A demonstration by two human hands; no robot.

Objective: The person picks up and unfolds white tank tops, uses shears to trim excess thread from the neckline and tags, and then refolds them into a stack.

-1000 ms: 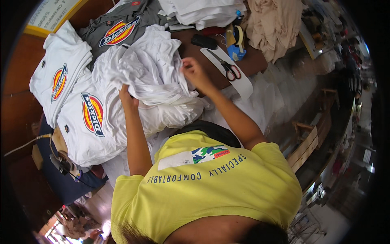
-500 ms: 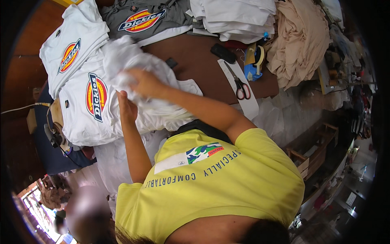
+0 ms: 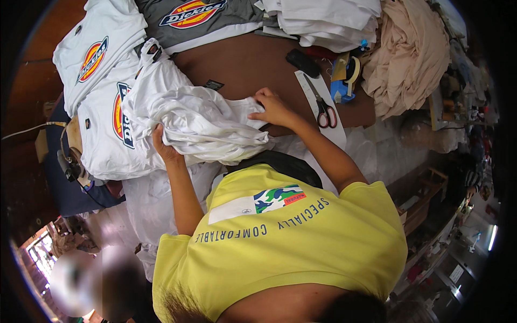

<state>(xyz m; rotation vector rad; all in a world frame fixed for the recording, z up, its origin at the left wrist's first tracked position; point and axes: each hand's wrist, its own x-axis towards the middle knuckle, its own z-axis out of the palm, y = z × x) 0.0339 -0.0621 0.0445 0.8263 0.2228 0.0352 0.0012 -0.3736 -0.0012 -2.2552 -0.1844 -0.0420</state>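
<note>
My left hand (image 3: 163,145) grips bunched white garment (image 3: 199,124) at its 8 o'clock edge; right hand (image 3: 273,107) pinches cloth at 3 o'clock. Scissors (image 3: 323,107) lie on brown surface (image 3: 253,64), 3 o'clock.

Soft, matt, creased white cloth garment (image 3: 199,126) lies on a smooth brown wooden tabletop (image 3: 253,64) beside metal-bladed scissors (image 3: 323,107).

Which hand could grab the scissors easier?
Probably the right hand: it rests on the white cloth close beside the scissors. The left hand grips the cloth's far side, farther away.
</note>
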